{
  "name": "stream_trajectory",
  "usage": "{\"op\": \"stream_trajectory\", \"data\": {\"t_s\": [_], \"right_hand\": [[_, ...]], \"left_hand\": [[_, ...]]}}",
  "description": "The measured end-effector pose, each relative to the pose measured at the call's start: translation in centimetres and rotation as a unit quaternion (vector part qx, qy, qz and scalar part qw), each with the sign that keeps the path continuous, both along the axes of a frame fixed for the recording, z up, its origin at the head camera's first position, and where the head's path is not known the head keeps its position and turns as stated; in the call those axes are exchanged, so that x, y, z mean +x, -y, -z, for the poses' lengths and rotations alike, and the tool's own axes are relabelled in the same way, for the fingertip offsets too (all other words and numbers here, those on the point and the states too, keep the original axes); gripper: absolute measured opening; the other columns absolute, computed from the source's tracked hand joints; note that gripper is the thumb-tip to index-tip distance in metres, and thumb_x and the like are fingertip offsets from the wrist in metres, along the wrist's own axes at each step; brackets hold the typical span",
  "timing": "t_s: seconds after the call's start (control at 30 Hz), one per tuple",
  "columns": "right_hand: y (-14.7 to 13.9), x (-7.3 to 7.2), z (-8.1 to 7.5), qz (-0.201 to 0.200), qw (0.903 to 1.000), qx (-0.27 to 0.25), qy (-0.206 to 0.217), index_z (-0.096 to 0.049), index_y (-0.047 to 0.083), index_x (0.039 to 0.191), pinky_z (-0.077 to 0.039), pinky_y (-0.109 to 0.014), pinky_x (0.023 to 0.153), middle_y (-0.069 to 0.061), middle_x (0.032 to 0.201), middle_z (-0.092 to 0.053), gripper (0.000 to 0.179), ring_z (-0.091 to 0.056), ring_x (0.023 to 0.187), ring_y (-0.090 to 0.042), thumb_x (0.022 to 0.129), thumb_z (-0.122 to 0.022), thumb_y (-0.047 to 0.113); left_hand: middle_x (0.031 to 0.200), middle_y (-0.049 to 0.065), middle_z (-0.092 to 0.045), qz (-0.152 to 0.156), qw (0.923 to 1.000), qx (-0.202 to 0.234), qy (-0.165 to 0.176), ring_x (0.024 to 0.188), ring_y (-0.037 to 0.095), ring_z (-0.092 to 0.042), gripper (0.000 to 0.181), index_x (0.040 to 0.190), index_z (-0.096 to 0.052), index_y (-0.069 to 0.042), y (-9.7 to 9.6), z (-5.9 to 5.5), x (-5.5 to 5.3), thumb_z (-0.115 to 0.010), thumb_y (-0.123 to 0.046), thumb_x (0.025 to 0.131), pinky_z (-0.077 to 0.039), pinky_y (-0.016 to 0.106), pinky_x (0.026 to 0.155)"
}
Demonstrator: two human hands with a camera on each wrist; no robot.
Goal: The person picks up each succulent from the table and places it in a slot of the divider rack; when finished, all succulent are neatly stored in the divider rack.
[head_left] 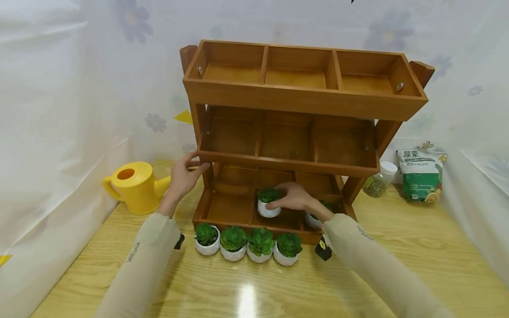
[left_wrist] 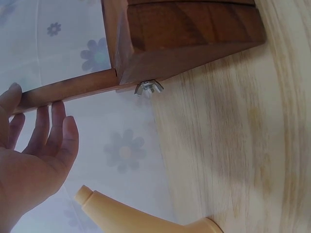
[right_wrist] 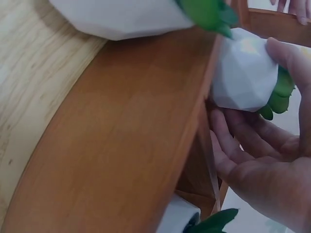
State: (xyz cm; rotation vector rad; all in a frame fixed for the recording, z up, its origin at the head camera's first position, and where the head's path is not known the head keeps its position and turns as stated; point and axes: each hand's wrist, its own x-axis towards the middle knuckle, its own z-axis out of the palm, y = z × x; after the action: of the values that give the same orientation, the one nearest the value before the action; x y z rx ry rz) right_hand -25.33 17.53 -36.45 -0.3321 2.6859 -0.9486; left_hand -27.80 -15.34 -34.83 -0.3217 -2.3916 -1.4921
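Holding potted succ. [head_left: 264,208] w/ R grip [head_left: 295,197] | leaves [head_left: 267,194] up, axis ~vert. | L grip [head_left: 184,175] pinching rack [head_left: 306,100]

Eight o'clock: we note a left hand [left_wrist: 36,167], thumb above and fingertips below a wooden bar [left_wrist: 73,88], pinching it. We trace the bar from nine o'clock up to a dark wooden block [left_wrist: 192,36] at one. Wing nut [left_wrist: 148,88] at twelve, near centre. Yellow spout [left_wrist: 131,213] near half past six; pale tabletop [left_wrist: 228,131] at three; flowered sheet [left_wrist: 104,126] behind.
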Motion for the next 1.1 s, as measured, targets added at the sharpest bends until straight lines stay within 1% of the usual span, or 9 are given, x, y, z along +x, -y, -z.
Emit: {"op": "stream_trajectory", "data": {"t_s": [0.13,0.3,0.37,0.5,0.63,0.83,0.97,1.1], "right_hand": [[0.3,-0.1,0.1,-0.025,0.9994,0.025,0.002,-0.052,0.006,0.137,-0.047,-0.05,0.093,-0.017,0.139,-0.048,0.08,-0.05,0.119,-0.035,0.074,-0.078,0.046],[0.2,0.1,0.1,-0.061,0.9977,0.022,0.017,-0.051,0.005,0.137,-0.046,-0.051,0.096,-0.018,0.139,-0.048,0.077,-0.048,0.123,-0.036,0.073,-0.08,0.036],[0.2,0.1,0.0,-0.073,0.9968,0.027,0.016,-0.051,0.005,0.137,-0.046,-0.051,0.096,-0.018,0.139,-0.049,0.077,-0.048,0.124,-0.036,0.072,-0.081,0.031],[0.0,0.1,-0.2,-0.097,0.994,0.051,-0.004,-0.053,0.003,0.134,-0.047,-0.05,0.095,-0.018,0.134,-0.053,0.075,-0.05,0.122,-0.036,0.069,-0.083,0.025],[0.0,0.2,-0.4,-0.109,0.9915,0.067,-0.022,-0.054,0.002,0.132,-0.048,-0.048,0.094,-0.017,0.131,-0.056,0.075,-0.053,0.118,-0.035,0.068,-0.084,0.024],[0.1,0.3,-0.7,-0.119,0.9893,0.079,-0.031,-0.055,0.002,0.131,-0.048,-0.048,0.093,-0.017,0.13,-0.056,0.073,-0.054,0.116,-0.035,0.068,-0.084,0.025],[-0.2,0.6,-1.4,-0.111,0.9912,0.066,-0.028,-0.057,0.003,0.129,-0.05,-0.047,0.089,-0.018,0.127,-0.057,0.067,-0.055,0.113,-0.034,0.07,-0.084,0.021],[-0.9,1.2,-2.3,-0.111,0.9937,0.015,-0.012,-0.056,0.001,0.13,-0.053,-0.043,0.083,-0.02,0.124,-0.058,0.064,-0.058,0.11,-0.035,0.073,-0.081,0.014]], "left_hand": [[0.126,0.02,-0.058,0.002,1.0,0.002,-0.002,0.107,0.036,-0.061,0.047,0.136,-0.053,-0.006,0.0,0.1,-0.1,-0.066,-0.019,0.093,-0.052,0.05,0.088],[0.125,0.021,-0.059,0.004,1.0,-0.001,0.002,0.107,0.036,-0.061,0.048,0.137,-0.053,-0.006,-0.1,0.2,-0.1,-0.066,-0.02,0.093,-0.052,0.05,0.087],[0.124,0.022,-0.059,0.003,1.0,-0.001,0.006,0.107,0.036,-0.061,0.048,0.137,-0.053,-0.006,0.0,0.2,-0.1,-0.065,-0.021,0.093,-0.052,0.05,0.088],[0.124,0.022,-0.059,0.001,0.9999,-0.003,0.011,0.108,0.037,-0.06,0.049,0.138,-0.052,-0.007,0.1,0.2,-0.1,-0.065,-0.023,0.093,-0.051,0.051,0.089],[0.124,0.022,-0.059,0.001,0.9999,-0.007,0.012,0.108,0.037,-0.06,0.05,0.138,-0.051,-0.008,0.1,0.2,-0.1,-0.064,-0.025,0.094,-0.051,0.051,0.089],[0.122,0.024,-0.059,0.0,0.9999,-0.007,0.012,0.107,0.038,-0.06,0.05,0.139,-0.051,-0.007,0.1,0.2,-0.2,-0.065,-0.023,0.093,-0.051,0.052,0.088],[0.124,0.023,-0.059,0.001,0.9999,-0.006,0.008,0.108,0.037,-0.06,0.049,0.138,-0.051,-0.006,0.0,0.1,-0.2,-0.065,-0.022,0.093,-0.052,0.051,0.088],[0.127,0.021,-0.057,0.002,1.0,-0.004,0.002,0.108,0.037,-0.061,0.047,0.137,-0.053,-0.006,-0.1,0.0,0.0,-0.065,-0.02,0.093,-0.052,0.051,0.088]]}}
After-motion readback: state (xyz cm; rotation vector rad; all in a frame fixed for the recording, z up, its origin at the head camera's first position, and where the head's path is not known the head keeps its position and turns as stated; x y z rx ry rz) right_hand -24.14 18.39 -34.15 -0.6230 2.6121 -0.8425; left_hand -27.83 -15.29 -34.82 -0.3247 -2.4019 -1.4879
